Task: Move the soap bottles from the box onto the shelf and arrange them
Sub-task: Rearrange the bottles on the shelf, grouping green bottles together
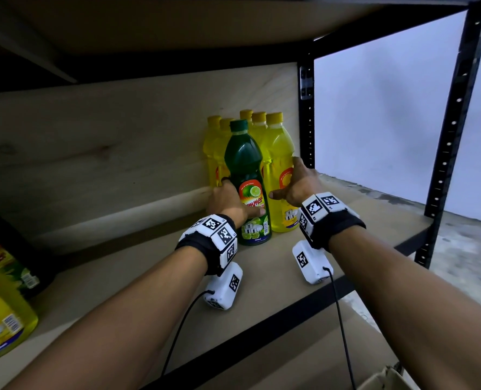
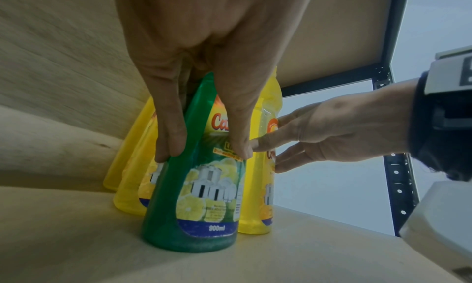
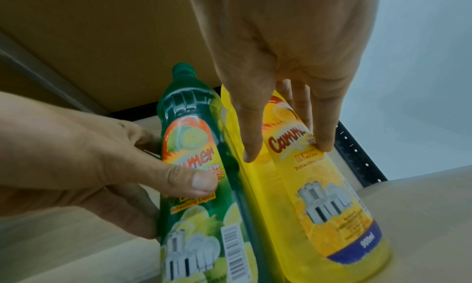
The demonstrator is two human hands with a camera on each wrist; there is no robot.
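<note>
Shelf (image 1: 261, 291), left grip (image 1: 228, 199) clasps green 900ml bottle (image 1: 245, 159), right grip (image 1: 298, 184) outstretched touching LEMON bottle (image 3: 306, 178)

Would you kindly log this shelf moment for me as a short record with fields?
left hand: grips the green bottle, thumb on its label
green bottle: upright on the shelf, at the front of the group
right hand: straight fingers touch the front yellow bottle
front yellow bottle: upright, just right of the green one
behind: four more yellow bottles, upright
</note>
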